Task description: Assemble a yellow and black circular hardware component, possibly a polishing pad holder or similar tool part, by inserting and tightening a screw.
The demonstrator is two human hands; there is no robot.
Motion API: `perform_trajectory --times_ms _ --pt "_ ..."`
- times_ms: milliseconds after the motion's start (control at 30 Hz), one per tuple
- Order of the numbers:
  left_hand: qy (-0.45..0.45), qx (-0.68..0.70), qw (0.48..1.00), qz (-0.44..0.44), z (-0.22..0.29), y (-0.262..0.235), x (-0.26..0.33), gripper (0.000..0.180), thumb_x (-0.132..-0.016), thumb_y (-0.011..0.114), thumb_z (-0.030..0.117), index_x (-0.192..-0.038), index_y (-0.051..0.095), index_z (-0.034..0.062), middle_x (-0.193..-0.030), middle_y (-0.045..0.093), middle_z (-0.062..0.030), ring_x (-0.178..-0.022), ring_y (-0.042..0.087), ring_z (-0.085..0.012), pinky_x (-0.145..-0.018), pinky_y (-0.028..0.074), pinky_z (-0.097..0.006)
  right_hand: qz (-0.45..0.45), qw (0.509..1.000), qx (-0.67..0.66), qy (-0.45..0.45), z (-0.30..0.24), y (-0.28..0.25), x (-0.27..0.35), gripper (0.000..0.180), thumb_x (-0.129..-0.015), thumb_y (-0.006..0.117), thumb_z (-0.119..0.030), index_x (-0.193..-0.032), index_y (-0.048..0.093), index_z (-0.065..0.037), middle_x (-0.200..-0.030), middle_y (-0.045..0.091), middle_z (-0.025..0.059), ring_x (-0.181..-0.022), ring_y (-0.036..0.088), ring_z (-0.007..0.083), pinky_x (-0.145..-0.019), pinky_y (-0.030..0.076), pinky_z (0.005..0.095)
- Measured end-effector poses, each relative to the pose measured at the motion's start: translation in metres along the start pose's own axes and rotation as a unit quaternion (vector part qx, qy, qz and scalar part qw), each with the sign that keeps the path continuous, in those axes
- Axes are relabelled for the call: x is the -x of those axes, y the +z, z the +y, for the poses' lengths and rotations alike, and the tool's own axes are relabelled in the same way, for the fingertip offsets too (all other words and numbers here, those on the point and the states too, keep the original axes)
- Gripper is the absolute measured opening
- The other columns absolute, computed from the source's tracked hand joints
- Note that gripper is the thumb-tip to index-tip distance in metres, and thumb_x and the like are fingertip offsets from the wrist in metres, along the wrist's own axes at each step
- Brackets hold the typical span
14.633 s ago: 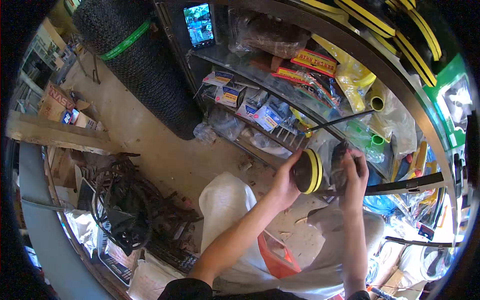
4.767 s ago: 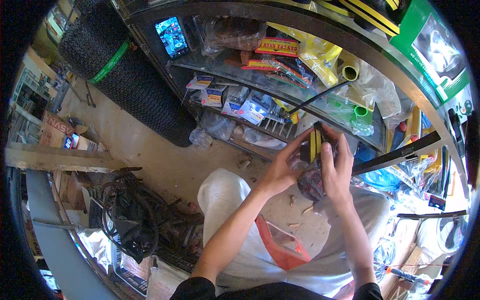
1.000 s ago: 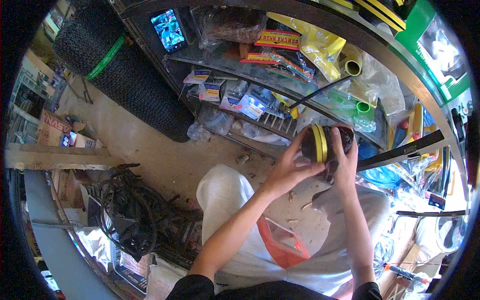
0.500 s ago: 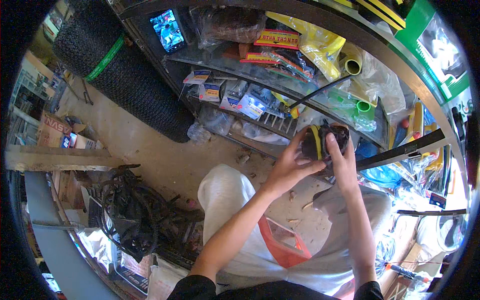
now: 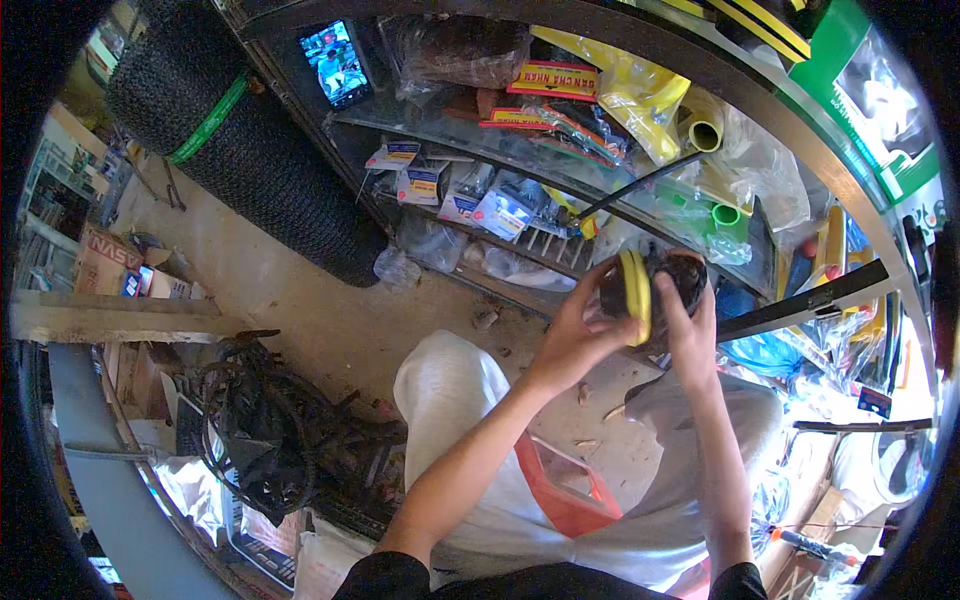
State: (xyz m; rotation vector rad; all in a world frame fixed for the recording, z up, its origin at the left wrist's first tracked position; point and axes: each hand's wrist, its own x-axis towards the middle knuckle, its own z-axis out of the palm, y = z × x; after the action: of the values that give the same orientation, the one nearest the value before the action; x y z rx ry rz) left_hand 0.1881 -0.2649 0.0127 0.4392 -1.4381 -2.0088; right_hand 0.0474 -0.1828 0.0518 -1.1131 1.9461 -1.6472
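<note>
In front of the shelf I hold up a dark, rounded bundle (image 5: 681,268) with a shiny, plastic-like surface. A bright yellow rounded edge (image 5: 634,290) runs down its left side. My left hand (image 5: 590,325) wraps that yellow side, its thumb across the lower end. From the right, my right hand (image 5: 692,325) grips the dark part, thumb on top and pointing away from me. Whether the yellow and dark parts are one piece or two, I cannot tell. The fingers behind the bundle are hidden.
Ahead, a shelf (image 5: 450,140) carries a lit phone (image 5: 335,65), small boxed packets and a yellow pipe (image 5: 705,132). A black mesh roll (image 5: 240,170) leans at the left. Black tangled hoses (image 5: 270,430) lie near my left knee, and an orange-red plastic stool (image 5: 570,490) shows between my legs.
The bundle has turned in my hands, so more of the yellow edge faces me. My right hand has shifted slightly to the right and downward. Both hands keep hold.
</note>
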Motion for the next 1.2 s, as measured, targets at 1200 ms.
perform_trajectory --times_ms 1200 --pt "0.152 -0.276 0.946 -0.079 0.019 -0.013 -0.002 0.094 -0.077 0.084 0.013 -0.156 0.033 0.0119 -0.164 0.025 -0.0121 -0.148 0.032 -0.0301 -0.118 0.031 -0.044 0.030 0.945 -0.197 0.258 0.002 0.002 -0.008 0.044 -0.098 0.063 -0.029 -0.131 0.055 -0.001 -0.118 0.065 0.0121 -0.102 0.067 0.0200 -0.085 0.054 0.0345"
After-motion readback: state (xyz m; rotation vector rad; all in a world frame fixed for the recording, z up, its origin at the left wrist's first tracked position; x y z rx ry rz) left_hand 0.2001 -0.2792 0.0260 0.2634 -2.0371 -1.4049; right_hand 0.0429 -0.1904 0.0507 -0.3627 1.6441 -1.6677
